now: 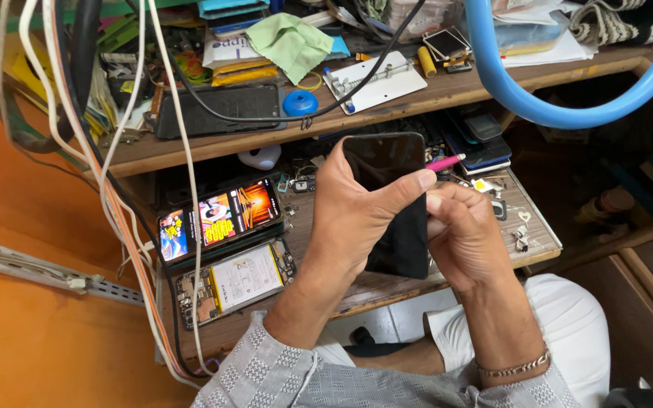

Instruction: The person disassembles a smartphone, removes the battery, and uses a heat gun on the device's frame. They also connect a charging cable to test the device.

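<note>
Your left hand [357, 208] grips black slab-shaped smartphone [388, 198] upright above cluttered wooden surface [326, 219]; right hand [462, 230] pinches slim pink plastic tool [444, 162] at phone's edge. Prying step seemingly underway; next move calls for steady, shallow leverage along seam.

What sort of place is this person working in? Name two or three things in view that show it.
Most likely a phone repair bench. The left hand holds a dark phone while the right hand works a pink tool. An opened phone with its battery exposed lies on the cluttered pull-out shelf.
</note>
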